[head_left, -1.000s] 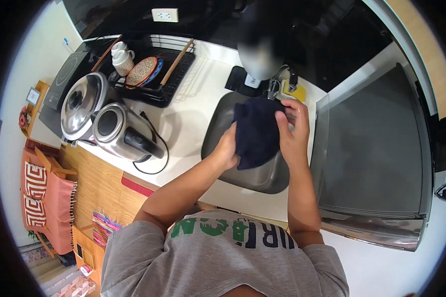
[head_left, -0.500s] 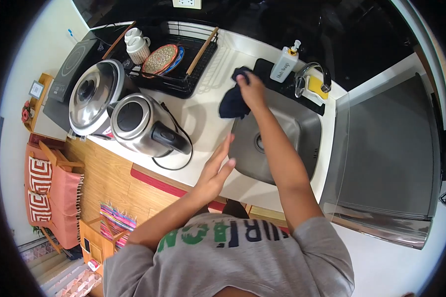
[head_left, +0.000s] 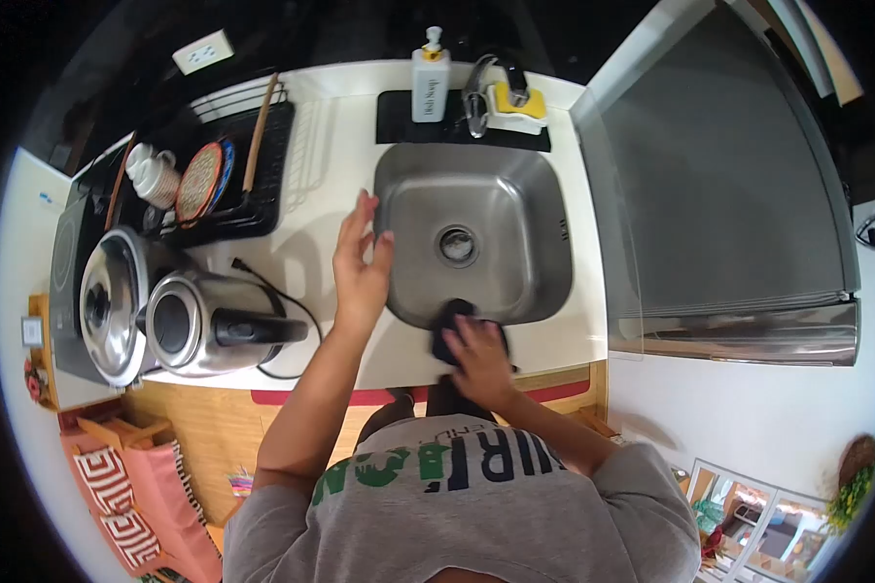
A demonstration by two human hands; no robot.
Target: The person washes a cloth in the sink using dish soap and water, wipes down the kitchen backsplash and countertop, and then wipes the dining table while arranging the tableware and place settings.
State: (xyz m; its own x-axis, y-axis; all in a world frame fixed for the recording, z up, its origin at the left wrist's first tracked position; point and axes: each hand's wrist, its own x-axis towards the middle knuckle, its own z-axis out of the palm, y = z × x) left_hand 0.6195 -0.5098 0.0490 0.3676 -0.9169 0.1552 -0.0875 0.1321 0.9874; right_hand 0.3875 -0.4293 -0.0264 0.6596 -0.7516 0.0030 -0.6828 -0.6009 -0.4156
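R hand (head_left: 484, 367) is on cloth (head_left: 447, 332), front edge of bench (head_left: 564, 348), grasp unclear. L hand (head_left: 362, 286) open, holds nothing. Amt done/left unclear.

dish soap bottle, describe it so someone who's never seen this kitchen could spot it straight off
Find the steel sink in the white counter, then the black mat behind it. On that mat stands a white bottle lettered "Dish Soap". Its upright pump top sets it apart from the curved faucet and yellow sponge beside it.

Left hand (head_left: 361, 277) raised, right lowered
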